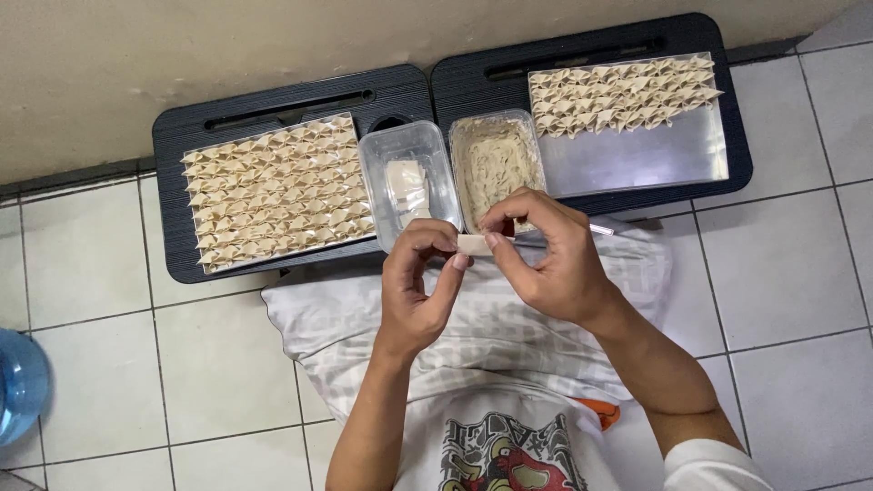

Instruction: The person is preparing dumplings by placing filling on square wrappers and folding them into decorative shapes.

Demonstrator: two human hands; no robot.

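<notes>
Left hand (414, 277) and right hand (546, 250) pinch one small wrapper (473, 244) between fingertips, mid-air at 6 o'clock of the filling tub (494, 164). Risk: uneven pinch tears the thin dough or the seam won't seal.

Two low black worktops (182, 136) stood side by side against a cream wall (227, 45) on a floor of pale tiles (800, 273); the left one carried a tray (277, 191) filled edge to edge with rows of folded dumplings; the right one carried a metal tray (655, 155) with folded dumplings (623, 91) only along its far part; between the trays sat a clear tub (405, 145) holding square wrappers (406, 186), and just beside it a tub of pale filling (494, 159); a blue water jug (18, 382) showed at the left edge.
</notes>
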